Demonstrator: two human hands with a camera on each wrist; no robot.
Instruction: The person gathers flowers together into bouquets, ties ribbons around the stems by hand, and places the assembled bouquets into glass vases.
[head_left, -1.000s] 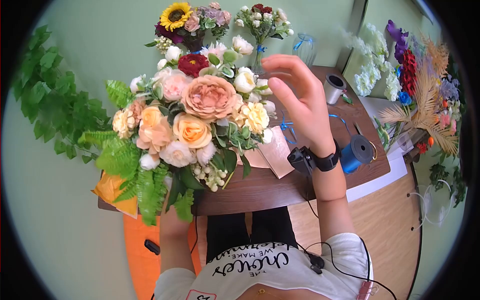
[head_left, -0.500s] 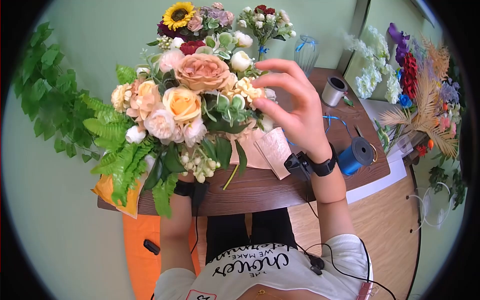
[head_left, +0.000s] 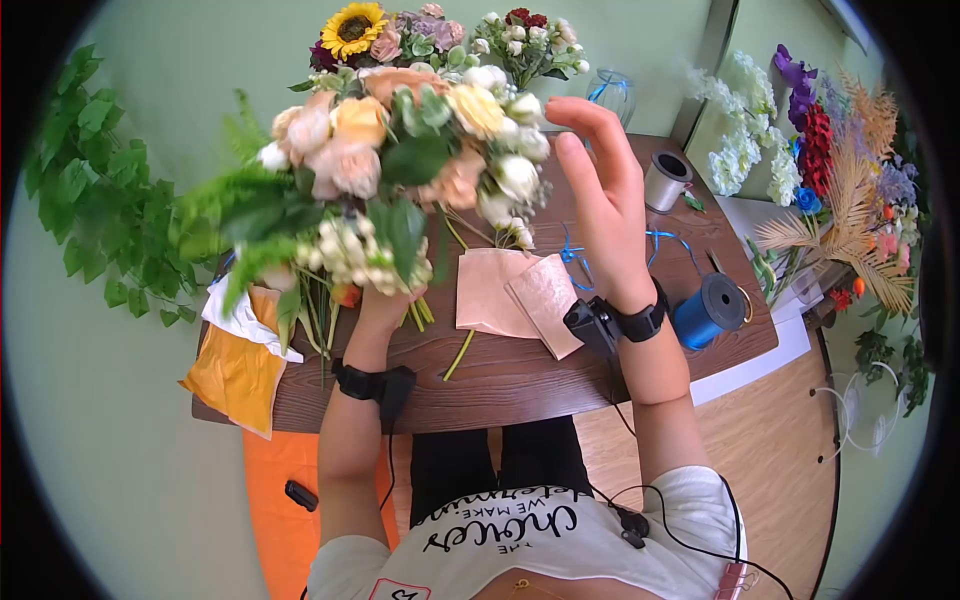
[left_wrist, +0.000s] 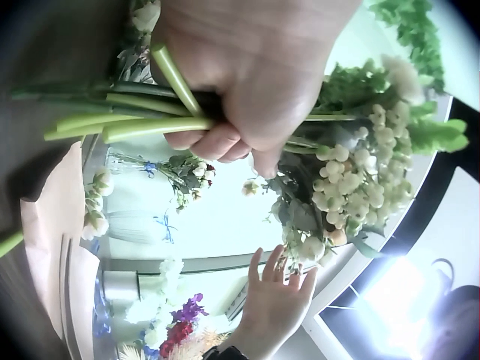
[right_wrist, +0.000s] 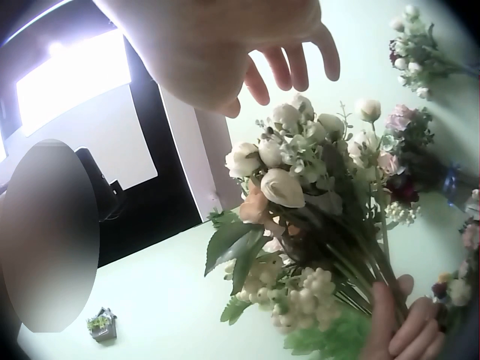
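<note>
One mixed bouquet [head_left: 385, 165] is held above the brown table [head_left: 500, 385], its stems [left_wrist: 157, 126] enclosed by the curled fingers of the left hand [left_wrist: 251, 82]. Just beside its blooms, the right hand [head_left: 605, 205] is raised with fingers spread and gently bent, gripping nothing; pink wrapping sheets [head_left: 495, 295] lie below, near a blue ribbon spool [head_left: 712, 310].
</note>
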